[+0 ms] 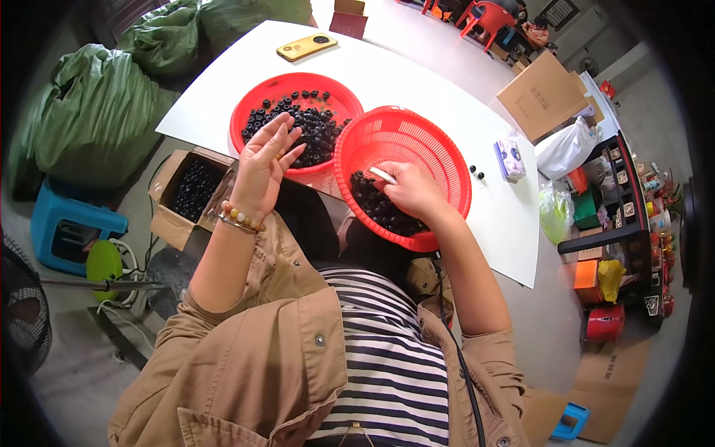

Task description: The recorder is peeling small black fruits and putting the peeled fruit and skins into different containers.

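Observation:
My left hand (257, 167), with a beaded bracelet (242, 218) on its wrist, is raised at the near edge of a red round tray (240, 104). Its fingers are stretched and partly apart, and I see nothing in them. Small black ring-like parts (316, 130) lie heaped in that tray. My right hand (413, 192) is inside a red slotted plastic basket (436, 153), closed on a small white object (383, 175) whose far end is hard to make out. More black parts (387, 212) fill the basket's near left side, below that hand.
The white table (201, 97) bears a gold phone (307, 47), a tissue pack (510, 160) and two loose black parts (477, 172). A cardboard box (167, 186) of black parts stands at the left, near a blue stool (67, 238) and green sacks (97, 119).

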Action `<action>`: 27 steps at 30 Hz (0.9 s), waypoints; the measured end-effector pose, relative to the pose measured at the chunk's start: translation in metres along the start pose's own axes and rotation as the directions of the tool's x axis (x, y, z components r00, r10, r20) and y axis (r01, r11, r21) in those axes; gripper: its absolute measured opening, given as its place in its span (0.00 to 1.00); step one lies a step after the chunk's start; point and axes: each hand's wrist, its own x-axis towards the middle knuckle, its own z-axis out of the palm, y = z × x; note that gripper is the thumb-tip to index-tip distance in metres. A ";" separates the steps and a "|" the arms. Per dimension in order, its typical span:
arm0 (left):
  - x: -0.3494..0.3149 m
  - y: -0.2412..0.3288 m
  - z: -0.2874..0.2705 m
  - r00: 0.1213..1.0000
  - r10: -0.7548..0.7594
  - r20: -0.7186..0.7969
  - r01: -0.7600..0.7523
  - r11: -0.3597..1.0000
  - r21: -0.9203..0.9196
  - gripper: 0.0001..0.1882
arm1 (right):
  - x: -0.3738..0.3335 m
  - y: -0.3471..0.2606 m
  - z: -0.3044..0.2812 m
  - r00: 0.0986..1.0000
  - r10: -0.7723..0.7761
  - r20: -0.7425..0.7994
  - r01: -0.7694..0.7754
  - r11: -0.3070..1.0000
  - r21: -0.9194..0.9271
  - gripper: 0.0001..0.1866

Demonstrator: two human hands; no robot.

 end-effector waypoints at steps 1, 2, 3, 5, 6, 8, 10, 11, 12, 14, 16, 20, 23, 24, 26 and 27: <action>0.000 0.001 0.000 1.000 -0.008 0.012 0.008 1.000 0.021 0.18 | 0.002 -0.002 0.000 1.000 -0.002 0.016 0.003 0.999 -0.050 0.14; -0.003 0.001 0.001 1.000 -0.012 -0.020 0.012 0.999 0.033 0.14 | 0.005 0.001 0.004 1.000 -0.011 -0.001 0.011 0.995 -0.102 0.14; -0.003 0.001 0.000 0.999 -0.022 -0.029 0.024 0.999 0.047 0.13 | 0.008 0.002 0.007 1.000 0.001 0.003 -0.001 0.989 -0.148 0.13; -0.004 -0.001 -0.003 0.998 -0.044 -0.047 0.048 0.996 0.074 0.12 | 0.013 0.003 0.009 1.000 0.028 0.010 -0.025 0.971 -0.239 0.12; -0.005 -0.002 -0.001 0.996 -0.031 -0.088 0.038 0.996 0.076 0.10 | 0.014 0.003 0.010 1.000 0.014 0.003 -0.013 0.971 -0.240 0.11; -0.007 -0.005 -0.001 0.994 -0.024 -0.103 0.033 0.995 0.093 0.09 | 0.013 0.004 0.010 1.000 -0.011 -0.012 0.008 0.970 -0.241 0.11; -0.007 -0.006 0.002 0.994 -0.018 -0.106 0.030 0.993 0.113 0.08 | 0.012 -0.002 0.004 0.999 0.025 0.033 -0.016 0.966 -0.260 0.11; -0.011 -0.006 0.005 0.994 -0.019 -0.104 0.032 0.992 0.126 0.08 | 0.011 -0.005 0.003 0.998 0.046 0.053 -0.030 0.963 -0.269 0.11; -0.013 -0.006 0.011 0.996 -0.015 -0.093 0.027 0.990 0.137 0.08 | 0.012 -0.004 0.002 0.998 0.051 0.042 -0.038 0.963 -0.267 0.10; -0.016 -0.008 0.015 0.998 0.000 -0.059 0.012 0.979 0.204 0.08 | 0.010 -0.004 0.002 0.997 0.078 -0.005 -0.077 0.966 -0.246 0.10; -0.020 -0.009 0.021 1.000 0.006 -0.024 0.001 0.958 0.287 0.08 | 0.008 -0.002 -0.001 0.997 0.063 -0.033 -0.067 0.989 -0.133 0.11; -0.031 -0.009 0.039 0.982 0.041 0.184 -0.111 0.916 0.386 0.06 | 0.002 0.003 -0.009 0.997 0.060 -0.045 -0.049 0.976 0.213 0.13; -0.040 -0.012 0.047 0.951 -0.007 0.310 -0.129 0.900 0.417 0.12 | -0.014 -0.002 -0.007 0.998 -0.034 -0.045 0.054 0.789 0.612 0.12; -0.044 -0.011 0.054 0.943 -0.031 0.331 -0.111 0.909 0.402 0.17 | -0.022 -0.006 -0.010 1.000 0.000 0.027 -0.019 0.724 0.689 0.11; -0.049 -0.014 0.057 0.930 -0.049 0.364 -0.079 0.941 0.330 0.19 | -0.037 -0.026 -0.021 0.978 0.021 0.206 -0.181 0.565 0.805 0.09; -0.049 -0.017 0.057 0.919 -0.057 0.390 -0.063 0.956 0.286 0.18 | -0.045 -0.034 -0.022 0.976 0.030 0.214 -0.199 0.513 0.835 0.09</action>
